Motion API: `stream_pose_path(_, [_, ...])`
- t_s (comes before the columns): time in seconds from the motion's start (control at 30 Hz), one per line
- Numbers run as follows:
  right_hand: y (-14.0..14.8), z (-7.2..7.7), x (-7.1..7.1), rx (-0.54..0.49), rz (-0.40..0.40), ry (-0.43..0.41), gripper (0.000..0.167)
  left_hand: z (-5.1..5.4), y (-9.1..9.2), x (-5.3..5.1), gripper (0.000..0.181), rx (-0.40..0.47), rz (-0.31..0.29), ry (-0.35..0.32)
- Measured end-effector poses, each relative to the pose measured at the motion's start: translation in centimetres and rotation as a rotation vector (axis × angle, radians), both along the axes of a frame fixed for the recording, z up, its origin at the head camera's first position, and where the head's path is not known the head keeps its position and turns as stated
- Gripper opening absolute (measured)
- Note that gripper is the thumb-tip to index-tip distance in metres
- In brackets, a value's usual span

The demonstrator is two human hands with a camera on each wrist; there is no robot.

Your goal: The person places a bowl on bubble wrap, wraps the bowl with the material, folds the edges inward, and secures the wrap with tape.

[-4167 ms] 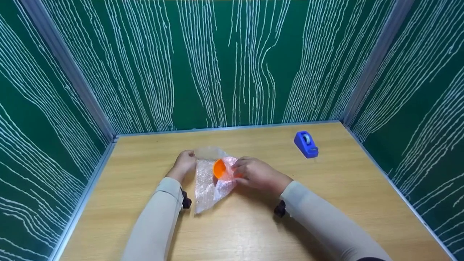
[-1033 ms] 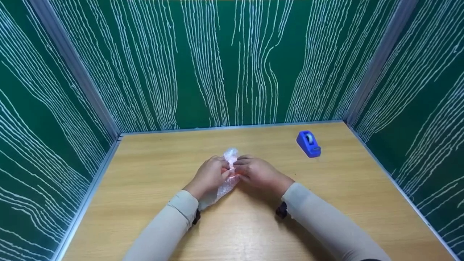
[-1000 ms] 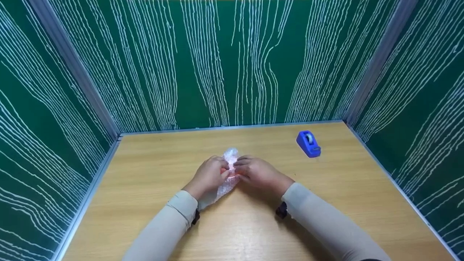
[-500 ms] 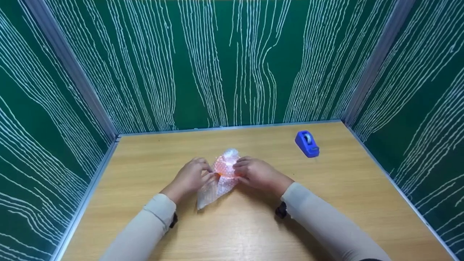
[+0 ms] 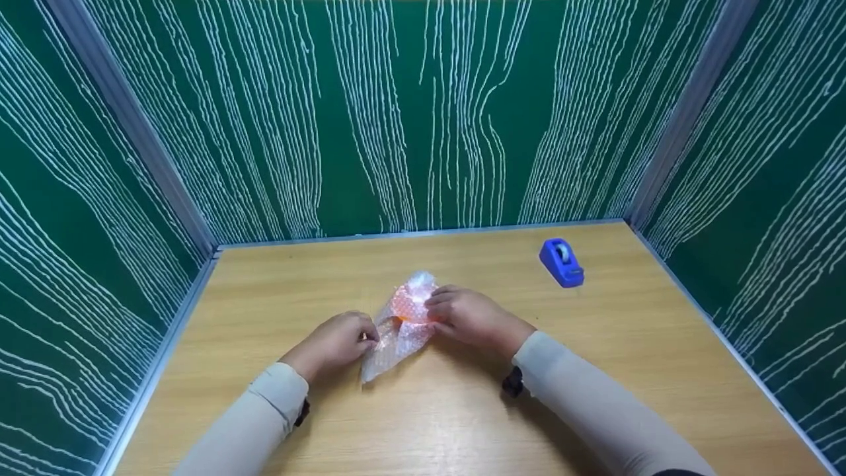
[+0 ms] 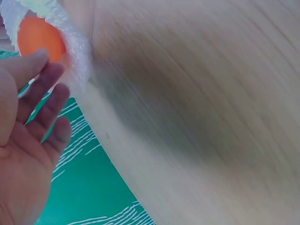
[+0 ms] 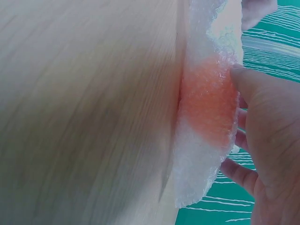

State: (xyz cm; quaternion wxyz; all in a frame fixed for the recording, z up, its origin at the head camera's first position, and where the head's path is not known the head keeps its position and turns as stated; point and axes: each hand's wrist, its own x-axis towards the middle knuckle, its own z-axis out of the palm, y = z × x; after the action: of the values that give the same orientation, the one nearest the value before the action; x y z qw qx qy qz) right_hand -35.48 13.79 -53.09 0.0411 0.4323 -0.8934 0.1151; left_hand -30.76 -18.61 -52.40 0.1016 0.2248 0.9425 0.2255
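Observation:
A sheet of bubble wrap [image 5: 413,338] lies partly rolled around an orange object [image 6: 40,36] on the table. The object's round end shows in the left wrist view; in the right wrist view its body looks blurred through the wrap, and its kind cannot be told. My right hand [image 5: 474,318] grips the wrapped roll from the right, thumb on top and fingers behind it. At the wrap's left edge, my left hand [image 5: 337,342] pinches the loose flap between thumb and index finger, while its other fingers are loosely bent. The flap points toward the front left.
A blue tape dispenser [image 5: 562,263] with a roll of tape stands at the back right of the wooden table [image 5: 284,277]. Green panels [image 5: 423,132] with wavy white lines rise behind and at both sides, joined by grey metal posts.
The bubble wrap was folded over the orange object. Over the last second, my left hand moved from the roll's top to the left and front, onto the loose flap. My right hand stays put.

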Motion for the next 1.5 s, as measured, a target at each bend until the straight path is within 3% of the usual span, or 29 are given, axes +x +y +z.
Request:
stream_pose_path(0.2, [-0.2,0.0,-0.4,-0.01,0.055,0.053,0.026,0.2,-0.1,0.1,0.011,-0.023,-0.109,-0.013])
stream_pose_path(0.53, [-0.1,0.3,0.1,-0.004,-0.027,-0.029,0.033,1.1,-0.3,0.6,0.028,-0.043,-0.084,-0.143])
stream_pose_path(0.77, [-0.2,0.4,0.2,-0.003,-0.027,-0.043,0.034,1.3,-0.4,1.2,0.061,-0.116,-0.068,-0.148])
stream_pose_path(0.9, [-0.2,0.4,0.1,-0.01,-0.009,-0.032,0.031,1.3,-0.5,1.3,0.053,-0.095,-0.053,-0.156])
stream_pose_path(1.17, [-0.3,0.2,0.0,-0.024,0.035,0.006,0.027,0.8,-0.9,1.0,0.01,-0.028,-0.077,-0.12])
stream_pose_path(1.5, [-0.2,0.2,0.4,-0.004,-0.026,-0.035,0.033,0.7,-0.3,0.8,0.022,-0.009,-0.013,-0.04])
